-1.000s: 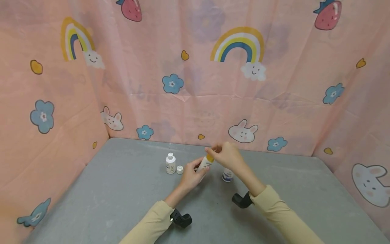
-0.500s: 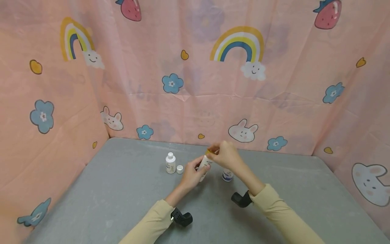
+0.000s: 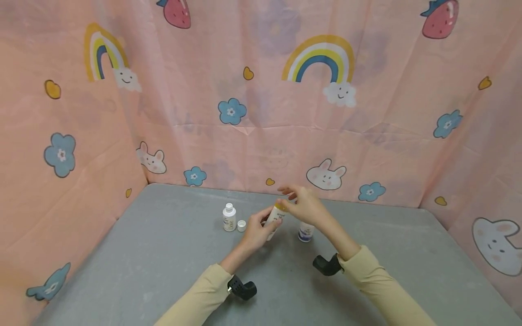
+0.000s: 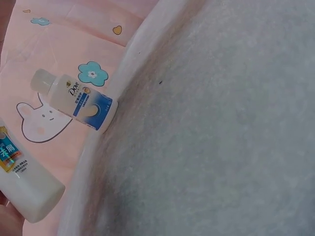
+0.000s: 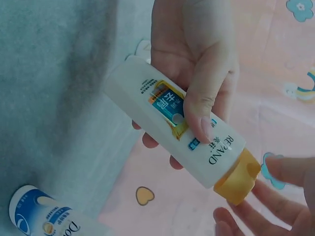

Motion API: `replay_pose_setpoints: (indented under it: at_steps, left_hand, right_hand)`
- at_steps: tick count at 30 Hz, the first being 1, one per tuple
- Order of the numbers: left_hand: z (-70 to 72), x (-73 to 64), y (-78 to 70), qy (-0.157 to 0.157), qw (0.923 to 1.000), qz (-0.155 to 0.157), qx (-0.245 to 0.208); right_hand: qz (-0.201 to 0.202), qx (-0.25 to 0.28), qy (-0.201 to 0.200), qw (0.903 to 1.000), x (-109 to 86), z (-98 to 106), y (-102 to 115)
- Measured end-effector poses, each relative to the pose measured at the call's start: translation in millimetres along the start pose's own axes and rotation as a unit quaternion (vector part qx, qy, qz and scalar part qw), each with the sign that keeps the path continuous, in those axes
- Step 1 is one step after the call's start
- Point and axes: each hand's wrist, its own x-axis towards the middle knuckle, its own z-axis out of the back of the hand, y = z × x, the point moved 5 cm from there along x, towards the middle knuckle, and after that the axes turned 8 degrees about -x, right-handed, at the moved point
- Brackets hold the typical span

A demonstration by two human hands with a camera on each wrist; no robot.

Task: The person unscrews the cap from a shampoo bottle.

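My left hand (image 3: pixel 253 233) grips a white shampoo bottle (image 5: pixel 142 98) with a yellow cap (image 5: pixel 237 178), held tilted above the table, thumb across its front label. At the cap end is my right hand (image 3: pixel 306 209), its fingers spread apart. In the right wrist view, its thumb and fingertips sit right at the yellow cap without closing round it. Behind the right forearm stands a white and blue Dove bottle (image 4: pixel 81 101) with its white cap on, partly hidden in the head view. The left wrist view shows only the lower part of the held bottle.
To the left of the hands stands another white Dove bottle (image 3: pixel 229 219) with its neck bare. A loose white cap (image 3: pixel 242 226) lies beside it on the grey table (image 3: pixel 134 262). A pink printed curtain (image 3: pixel 195 136) encloses the back and sides.
The right hand's fingers closed round the yellow cap half a second ago and have now loosened and spread off it. The left hand and the shampoo bottle have hardly moved.
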Motion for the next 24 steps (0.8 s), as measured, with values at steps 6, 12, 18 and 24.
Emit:
replay_pose_setpoints:
  at_steps: [6, 12, 18, 24]
  left_hand:
    - [2.8, 3.5, 9.3, -0.013, 0.9999, -0.005, 0.006]
    - [4.7, 8.2, 30.7, -0.01, 0.9991, -0.036, 0.019]
    - [4.3, 8.3, 32.6, -0.011, 0.9998, -0.016, 0.006]
    - [2.5, 8.9, 32.2, -0.011, 0.9999, -0.004, 0.001]
  right_hand:
    - [0.004, -0.021, -0.013, 0.9997, 0.1, 3, 3]
    - [0.024, -0.034, -0.005, 0.9991, -1.1, 2, 6]
    - [0.025, -0.027, -0.007, 0.9993, -2.1, 2, 6]
    - [-0.008, -0.009, -0.043, 0.999, -1.5, 3, 3]
